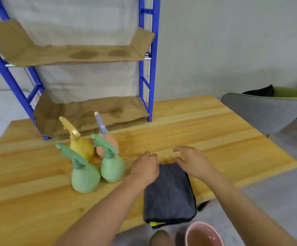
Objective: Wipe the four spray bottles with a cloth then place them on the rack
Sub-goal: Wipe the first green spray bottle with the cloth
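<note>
4 spray bottles (90, 157) bunched, pink one (108, 142) half hidden behind green.

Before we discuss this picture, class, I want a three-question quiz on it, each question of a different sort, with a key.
1. True or false: a spray bottle already stands on the blue metal rack with cardboard-lined shelves.
2. How many plastic spray bottles stand on the wooden table?
3. Which hand lies on the folded dark grey cloth? A) left hand B) right hand C) neither

Key: 1. False. 2. Four: near green bottle, second green bottle, yellow bottle, pink bottle. 3. A; the right hand hovers open past the cloth's far edge.
</note>
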Motion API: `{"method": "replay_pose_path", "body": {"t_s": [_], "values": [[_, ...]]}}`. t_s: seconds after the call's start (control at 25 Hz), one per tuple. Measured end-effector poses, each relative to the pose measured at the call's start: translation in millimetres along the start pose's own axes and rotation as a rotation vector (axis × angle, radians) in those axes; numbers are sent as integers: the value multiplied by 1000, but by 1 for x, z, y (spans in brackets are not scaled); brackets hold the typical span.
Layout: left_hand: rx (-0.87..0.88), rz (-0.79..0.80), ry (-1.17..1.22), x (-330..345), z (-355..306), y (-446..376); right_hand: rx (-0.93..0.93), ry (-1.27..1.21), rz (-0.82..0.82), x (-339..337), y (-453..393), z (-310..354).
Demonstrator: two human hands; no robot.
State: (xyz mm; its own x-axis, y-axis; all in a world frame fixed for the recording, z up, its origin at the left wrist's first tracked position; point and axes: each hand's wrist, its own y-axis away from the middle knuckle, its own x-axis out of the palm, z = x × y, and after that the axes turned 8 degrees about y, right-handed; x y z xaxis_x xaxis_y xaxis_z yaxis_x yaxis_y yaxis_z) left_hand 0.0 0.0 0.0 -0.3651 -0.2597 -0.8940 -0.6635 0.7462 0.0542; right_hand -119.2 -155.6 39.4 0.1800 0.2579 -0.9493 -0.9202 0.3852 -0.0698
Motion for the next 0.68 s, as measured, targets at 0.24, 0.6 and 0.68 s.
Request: {"method": "replay_pose_path", "body": {"t_s": [0.24, 0.6, 0.68], "values": [[-58, -17, -51, -2, -3, 23, 73, 133, 228, 28, 10, 2], [-119, -205, 470, -28, -14, 75, 210, -272, 102, -6, 51, 14], [-111, -260, 553, -43, -21, 86, 215, -366, -3, -19, 63, 25]]}}
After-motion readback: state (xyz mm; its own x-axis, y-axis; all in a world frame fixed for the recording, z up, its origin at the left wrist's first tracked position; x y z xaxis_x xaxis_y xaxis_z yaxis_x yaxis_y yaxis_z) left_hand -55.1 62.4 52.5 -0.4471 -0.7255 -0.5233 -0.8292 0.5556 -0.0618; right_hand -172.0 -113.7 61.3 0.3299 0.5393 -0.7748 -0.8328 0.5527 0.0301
